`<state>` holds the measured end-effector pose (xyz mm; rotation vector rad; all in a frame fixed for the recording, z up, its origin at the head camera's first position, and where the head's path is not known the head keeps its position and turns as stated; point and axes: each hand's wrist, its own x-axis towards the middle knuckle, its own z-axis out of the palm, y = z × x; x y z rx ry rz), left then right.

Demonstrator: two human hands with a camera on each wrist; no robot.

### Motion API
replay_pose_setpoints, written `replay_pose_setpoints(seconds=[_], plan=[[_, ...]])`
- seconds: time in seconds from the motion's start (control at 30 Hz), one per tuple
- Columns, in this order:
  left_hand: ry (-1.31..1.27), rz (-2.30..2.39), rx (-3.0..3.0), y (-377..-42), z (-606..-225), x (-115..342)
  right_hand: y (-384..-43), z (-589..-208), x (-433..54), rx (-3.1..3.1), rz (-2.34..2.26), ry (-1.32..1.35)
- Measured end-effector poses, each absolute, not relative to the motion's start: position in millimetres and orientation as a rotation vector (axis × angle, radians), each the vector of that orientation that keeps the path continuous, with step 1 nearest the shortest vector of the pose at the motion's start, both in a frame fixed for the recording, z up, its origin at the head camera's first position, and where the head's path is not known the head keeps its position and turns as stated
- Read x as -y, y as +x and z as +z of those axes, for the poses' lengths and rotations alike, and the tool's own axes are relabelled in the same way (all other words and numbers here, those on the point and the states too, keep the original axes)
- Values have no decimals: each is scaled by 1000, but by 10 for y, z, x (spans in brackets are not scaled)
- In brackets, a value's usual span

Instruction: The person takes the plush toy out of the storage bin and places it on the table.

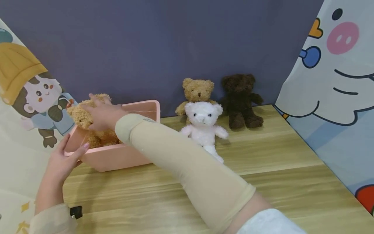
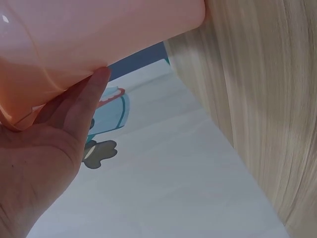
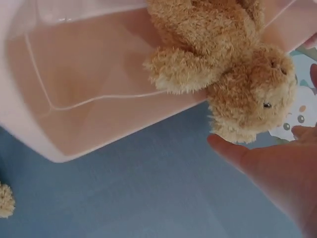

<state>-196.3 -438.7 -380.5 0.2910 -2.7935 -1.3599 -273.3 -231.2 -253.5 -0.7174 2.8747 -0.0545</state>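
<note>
A curly light-brown teddy bear (image 1: 80, 117) sits in the pink plastic bin (image 1: 122, 158), its head at the bin's left end. My right hand (image 1: 104, 113) is over the bear's head with fingers spread; in the right wrist view the thumb tip (image 3: 218, 141) is by the bear's ear, and the fingers are not curled round it. At the bin's left corner, my left hand (image 1: 62, 162) grips the rim, thumb at the top edge. From the left wrist view, fingers (image 2: 94, 96) lie against the bin's outer wall.
A white bear (image 1: 203, 120) sits right of the bin. Behind it are a tan bear (image 1: 198, 89) and a dark brown bear (image 1: 241, 100) against the dark back wall (image 1: 175, 42). Printed cartoon panels stand left and right. Everything rests on a wooden table (image 1: 277, 156).
</note>
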Motion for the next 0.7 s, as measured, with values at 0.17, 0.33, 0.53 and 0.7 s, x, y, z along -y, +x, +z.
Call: replay_pose_setpoints(seconds=[0.17,0.33,0.53,0.7], plan=[[344,-1359,2776,-1871,-3792,4410,-2663,-2596,2454,-2861,24,-735],[340,-1363,2785,-1879,-3777,4385,-2649,-2682,2504,-2900,43,-721],[323,-1345,2790,-1926,-3769,4359,-2698,-2736,2565,-2945,67,-624],[324,-1348,2797,-1943,-3789,4331,-2741,-2791,2580,-2949,125,-618]])
